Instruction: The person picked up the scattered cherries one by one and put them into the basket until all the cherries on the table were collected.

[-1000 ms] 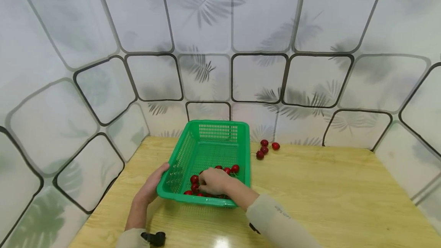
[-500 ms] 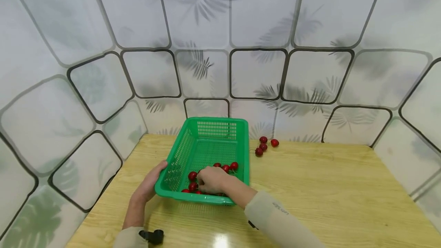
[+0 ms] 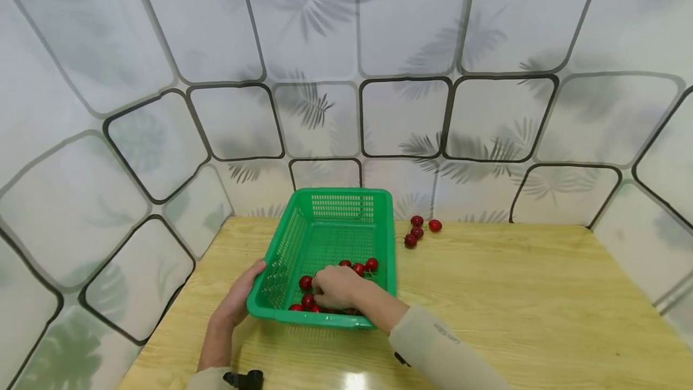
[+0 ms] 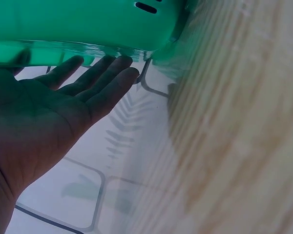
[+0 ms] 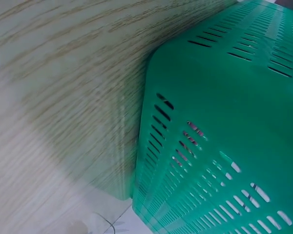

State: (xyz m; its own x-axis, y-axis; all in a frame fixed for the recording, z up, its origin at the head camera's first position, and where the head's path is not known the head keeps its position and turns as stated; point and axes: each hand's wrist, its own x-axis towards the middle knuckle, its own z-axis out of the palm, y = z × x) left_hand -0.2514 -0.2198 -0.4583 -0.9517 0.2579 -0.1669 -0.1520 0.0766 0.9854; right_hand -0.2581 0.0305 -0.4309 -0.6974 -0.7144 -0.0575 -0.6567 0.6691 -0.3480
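A green plastic basket [image 3: 338, 236] with slotted walls stands on the table. Red cherries [image 3: 305, 283] lie in its near half, some hidden under my right hand. That right hand [image 3: 337, 286] reaches over the near right rim, its fingers bent down among the cherries; the fingertips are hidden, so a grip on any fruit cannot be made out. Outside the left wall is my left hand [image 3: 240, 297], against the basket near its front corner. In the left wrist view, the left hand's fingers [image 4: 105, 92] extend fairly straight beside the green wall. Only basket and table appear in the right wrist view.
Several cherries [image 3: 417, 233] with stems sit on the wooden table [image 3: 514, 306], right of the basket's far end. A patterned wall covering [image 3: 406, 119] rises behind and along the left side of the table.
The head view shifts slightly. Both hands stay nearly where they were, the left at the basket's side and the right among the cherries.
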